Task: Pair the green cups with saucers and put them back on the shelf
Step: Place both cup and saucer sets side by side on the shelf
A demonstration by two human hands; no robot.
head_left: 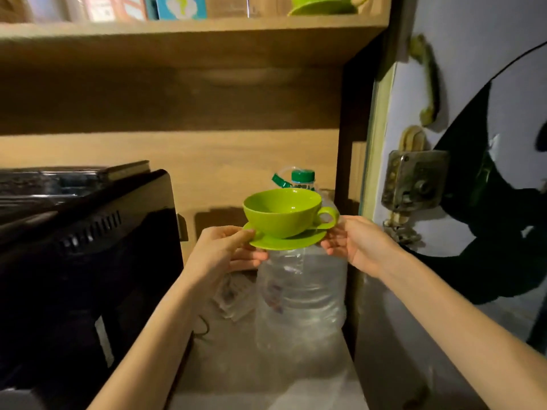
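A green cup [281,213] stands upright on a green saucer [288,240], its handle pointing right. The pair is held in the air in front of a water jug. My left hand [228,251] pinches the saucer's left edge, thumb on top and fingers underneath. My right hand [352,242] holds the saucer's right edge the same way. On the wooden shelf [192,29] above, at the top right, another green cup on a saucer [321,4] stands, cut off by the frame's top.
A large clear water jug [300,294] with a green cap stands right behind and under the saucer. A black appliance [88,255] fills the left. Boxes [180,7] line the shelf's left part. A door with a metal lock [414,182] stands at right.
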